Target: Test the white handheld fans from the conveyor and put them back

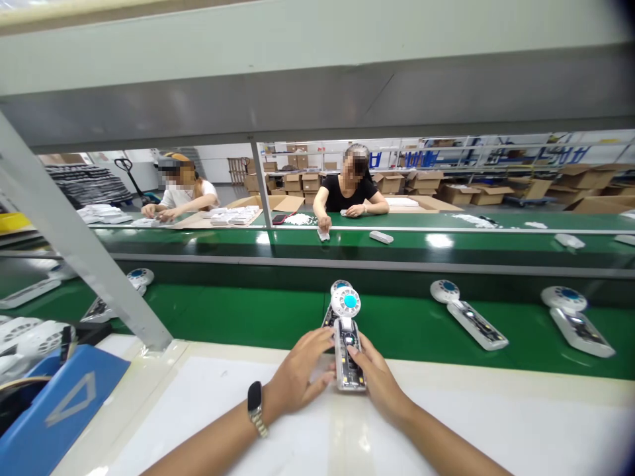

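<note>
A white device (350,357) with a round, blue-centred head and an open body showing its circuit board is held upright above the white table edge. My right hand (381,380) grips its body from the right, thumb over the board. On the other side my left hand (300,373), a watch on its wrist, has its fingers spread beside the device, fingertips near or touching its left side. Behind the held one, a second device (328,316) lies on the green belt (397,324), partly hidden.
More devices lie on the belt, such as one at the right (476,324). A blue bin (64,410) with white parts stands at the left, near a slanted metal post (84,231). Two people work across the line. A shelf (317,92) spans overhead.
</note>
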Available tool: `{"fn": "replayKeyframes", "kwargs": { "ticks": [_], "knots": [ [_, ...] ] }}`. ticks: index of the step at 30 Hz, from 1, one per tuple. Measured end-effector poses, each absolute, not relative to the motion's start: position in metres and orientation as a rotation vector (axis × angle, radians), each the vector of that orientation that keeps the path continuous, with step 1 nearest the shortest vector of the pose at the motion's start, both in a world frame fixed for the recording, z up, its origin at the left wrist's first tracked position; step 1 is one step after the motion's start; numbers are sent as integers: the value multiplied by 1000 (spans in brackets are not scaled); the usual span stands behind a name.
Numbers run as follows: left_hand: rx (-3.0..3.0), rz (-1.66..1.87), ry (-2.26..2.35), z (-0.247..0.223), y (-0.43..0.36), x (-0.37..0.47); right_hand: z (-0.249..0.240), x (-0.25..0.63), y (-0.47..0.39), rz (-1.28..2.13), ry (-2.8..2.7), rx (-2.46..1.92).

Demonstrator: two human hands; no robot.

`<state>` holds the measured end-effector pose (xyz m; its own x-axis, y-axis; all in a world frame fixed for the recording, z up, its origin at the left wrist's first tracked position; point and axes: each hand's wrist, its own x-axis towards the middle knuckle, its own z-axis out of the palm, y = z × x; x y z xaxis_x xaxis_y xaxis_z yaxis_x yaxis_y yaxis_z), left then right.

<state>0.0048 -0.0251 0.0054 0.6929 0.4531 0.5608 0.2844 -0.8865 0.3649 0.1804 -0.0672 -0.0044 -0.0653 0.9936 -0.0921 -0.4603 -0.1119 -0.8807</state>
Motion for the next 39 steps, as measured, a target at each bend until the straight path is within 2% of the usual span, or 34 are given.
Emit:
{"fn": "replayKeyframes", "kwargs": {
  "ticks": [4,8,12,39],
  "knots": [
    [2284,1048,925,4,-17,10,-2,176,-72,1604,-800,-895],
    [2111,1131,967,5,-12,11,-2,172,-79,1633,-934,-883],
    [2189,1117,961,6,-13,9,-3,170,-82,1626,-1087,-901],
    [2358,1073,997,0,-8,8,-1,169,-81,1634,-1053,-950]
  ]
}}
